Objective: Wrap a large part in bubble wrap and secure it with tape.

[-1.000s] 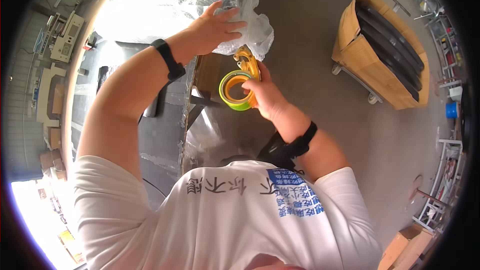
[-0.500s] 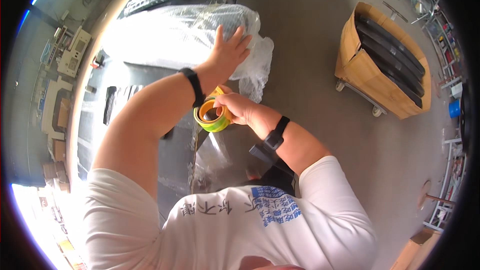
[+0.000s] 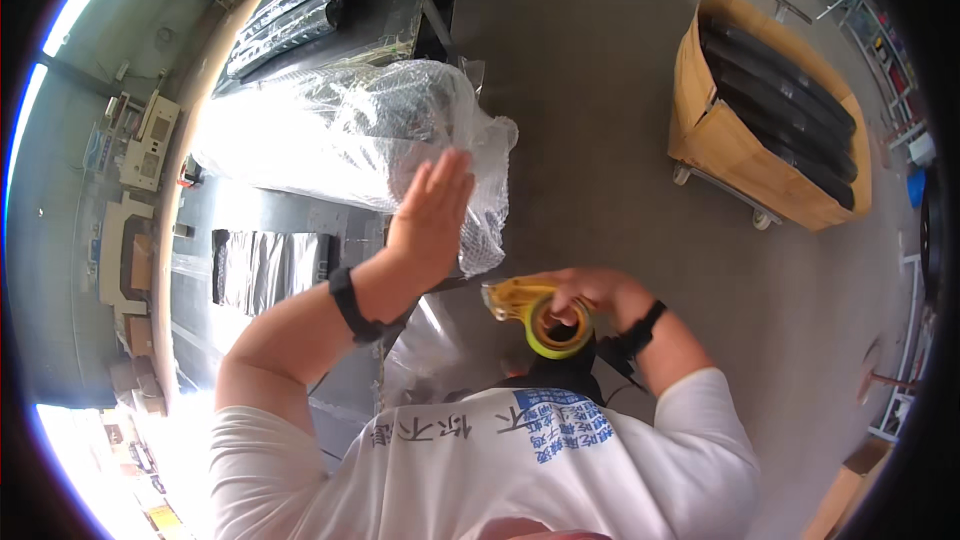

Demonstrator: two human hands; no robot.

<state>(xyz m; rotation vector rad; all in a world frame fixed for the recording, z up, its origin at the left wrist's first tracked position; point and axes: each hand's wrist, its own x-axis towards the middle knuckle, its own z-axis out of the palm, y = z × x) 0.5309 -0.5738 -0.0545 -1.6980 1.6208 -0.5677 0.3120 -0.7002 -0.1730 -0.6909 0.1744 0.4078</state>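
Tape dispenser [image 3: 535, 312], yellow with a green-rimmed roll, is gripped in the right hand [image 3: 590, 292] close to the chest. Farther out, the left hand [image 3: 432, 215] is pressed flat, fingers spread, against the bubble-wrapped bundle [image 3: 350, 135] lying across the dark worktop [image 3: 260, 215].

Bubble-wrapped bundle [image 3: 350, 135]: upper left of centre, long, clear and shiny, lying on the dark table.
Cardboard box [image 3: 735, 135]: upper right, brown, open-topped, on castors, filled with long black parts.
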